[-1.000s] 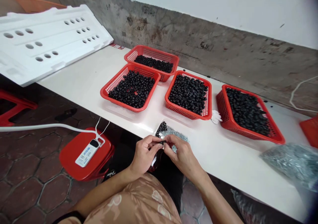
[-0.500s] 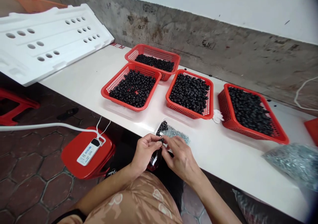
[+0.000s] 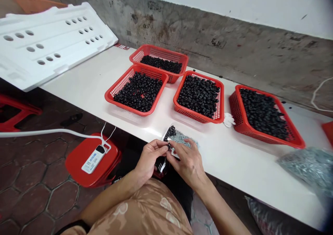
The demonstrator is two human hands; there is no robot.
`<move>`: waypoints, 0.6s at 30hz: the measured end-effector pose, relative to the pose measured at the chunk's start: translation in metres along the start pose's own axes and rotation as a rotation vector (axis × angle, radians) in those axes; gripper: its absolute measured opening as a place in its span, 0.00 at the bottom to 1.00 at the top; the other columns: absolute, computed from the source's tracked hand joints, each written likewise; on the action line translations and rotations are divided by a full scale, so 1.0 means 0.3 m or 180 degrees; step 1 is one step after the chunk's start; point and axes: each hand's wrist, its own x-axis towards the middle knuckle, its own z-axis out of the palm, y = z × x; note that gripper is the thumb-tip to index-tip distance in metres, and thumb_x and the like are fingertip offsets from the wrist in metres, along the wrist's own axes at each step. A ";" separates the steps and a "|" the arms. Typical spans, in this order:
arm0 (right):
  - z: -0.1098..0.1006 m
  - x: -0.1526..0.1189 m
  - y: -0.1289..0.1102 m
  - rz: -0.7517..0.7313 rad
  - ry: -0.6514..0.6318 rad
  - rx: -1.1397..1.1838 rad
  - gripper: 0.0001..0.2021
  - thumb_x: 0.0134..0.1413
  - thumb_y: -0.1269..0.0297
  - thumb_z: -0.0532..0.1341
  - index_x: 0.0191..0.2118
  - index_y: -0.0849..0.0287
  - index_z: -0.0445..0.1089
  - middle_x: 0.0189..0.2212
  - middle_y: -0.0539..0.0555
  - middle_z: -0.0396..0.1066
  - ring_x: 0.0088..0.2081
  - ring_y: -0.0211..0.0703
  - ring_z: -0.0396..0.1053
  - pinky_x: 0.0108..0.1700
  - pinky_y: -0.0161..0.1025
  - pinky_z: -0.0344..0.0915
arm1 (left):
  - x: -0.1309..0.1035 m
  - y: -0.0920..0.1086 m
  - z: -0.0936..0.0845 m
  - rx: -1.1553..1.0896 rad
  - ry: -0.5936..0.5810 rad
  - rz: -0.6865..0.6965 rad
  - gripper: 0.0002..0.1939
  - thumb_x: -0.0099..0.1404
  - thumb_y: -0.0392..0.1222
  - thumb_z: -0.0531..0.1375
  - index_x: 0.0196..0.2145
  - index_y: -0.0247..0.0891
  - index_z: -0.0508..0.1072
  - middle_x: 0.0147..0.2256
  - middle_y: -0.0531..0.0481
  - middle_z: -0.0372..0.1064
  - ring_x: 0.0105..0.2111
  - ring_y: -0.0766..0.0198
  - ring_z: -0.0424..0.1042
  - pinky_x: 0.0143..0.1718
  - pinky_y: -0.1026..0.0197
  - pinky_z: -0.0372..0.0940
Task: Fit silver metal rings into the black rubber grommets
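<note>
My left hand (image 3: 151,156) pinches a small black part (image 3: 168,146) between thumb and forefinger at the front edge of the white table. Against the same part are the fingertips of my right hand (image 3: 187,161), closed on it from the right; whether they also hold something tiny cannot be made out. Just beyond the fingers lie a small group of black parts (image 3: 171,132) and a spread of small shiny metal pieces (image 3: 182,137), partly covered by my right hand.
Red baskets of black parts stand behind: back (image 3: 161,64), left (image 3: 139,92), middle (image 3: 199,95), right (image 3: 262,113). A white foam panel (image 3: 52,59) leans at left. A clear bag of metal pieces (image 3: 309,169) lies at right. A power strip (image 3: 93,159) rests on a red stool (image 3: 78,158).
Both hands remain together at the black part. Some fingers of my right hand have lifted and spread slightly. The view has shifted a little.
</note>
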 end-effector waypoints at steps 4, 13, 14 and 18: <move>0.005 -0.008 -0.003 -0.0107 0.0106 -0.0030 0.13 0.63 0.71 0.57 0.52 0.60 0.68 0.29 0.52 0.77 0.29 0.42 0.75 0.54 0.53 0.61 | -0.002 0.000 0.002 -0.0071 -0.0051 -0.0044 0.17 0.47 0.45 0.75 0.31 0.33 0.78 0.26 0.51 0.74 0.26 0.69 0.70 0.32 0.66 0.64; 0.007 -0.014 0.006 -0.0303 0.0281 0.0112 0.15 0.61 0.74 0.59 0.53 0.61 0.66 0.36 0.56 0.79 0.33 0.42 0.77 0.56 0.52 0.60 | -0.011 0.015 0.002 0.0037 -0.0332 -0.0025 0.14 0.53 0.43 0.72 0.35 0.34 0.78 0.29 0.50 0.75 0.29 0.68 0.72 0.35 0.66 0.65; 0.006 -0.016 0.007 -0.0315 0.0279 0.0116 0.15 0.62 0.74 0.59 0.53 0.61 0.65 0.36 0.56 0.79 0.34 0.42 0.77 0.56 0.52 0.59 | -0.012 0.016 0.001 0.0094 -0.0408 -0.0058 0.14 0.55 0.44 0.71 0.36 0.34 0.78 0.29 0.50 0.75 0.28 0.68 0.72 0.35 0.66 0.66; 0.003 -0.023 0.007 -0.0365 0.0208 0.0077 0.15 0.63 0.71 0.60 0.54 0.62 0.64 0.38 0.58 0.79 0.37 0.44 0.77 0.58 0.53 0.56 | -0.013 0.013 -0.001 0.0425 -0.0509 -0.0091 0.12 0.59 0.46 0.67 0.35 0.33 0.78 0.25 0.50 0.73 0.24 0.67 0.70 0.30 0.65 0.65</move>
